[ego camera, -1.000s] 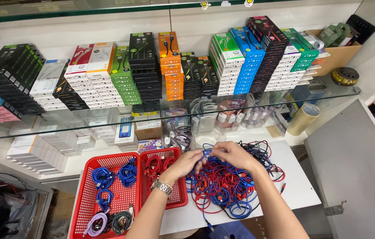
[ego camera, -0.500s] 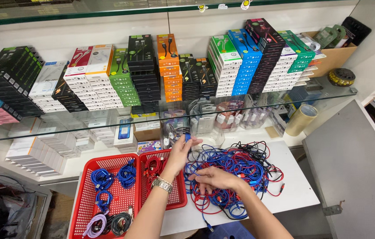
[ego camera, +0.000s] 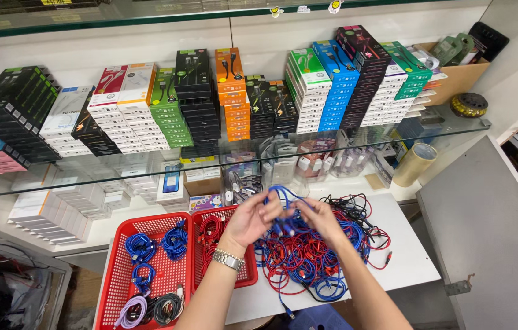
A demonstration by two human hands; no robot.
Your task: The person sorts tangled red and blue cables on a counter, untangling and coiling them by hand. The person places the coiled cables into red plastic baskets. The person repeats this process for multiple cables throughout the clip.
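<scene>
Head view: glass shelf (ego camera: 39, 183) stacked with boxed cables, white counter (ego camera: 406, 263) below. Tangled red, blue and black cable pile (ego camera: 314, 256) lies beside two red baskets (ego camera: 121, 287). Left hand (ego camera: 250, 220) and right hand (ego camera: 317, 219) pinch, seemingly, one blue cable (ego camera: 280, 198) above the pile.

Both hands (ego camera: 286, 217) raised, fingertips together
</scene>
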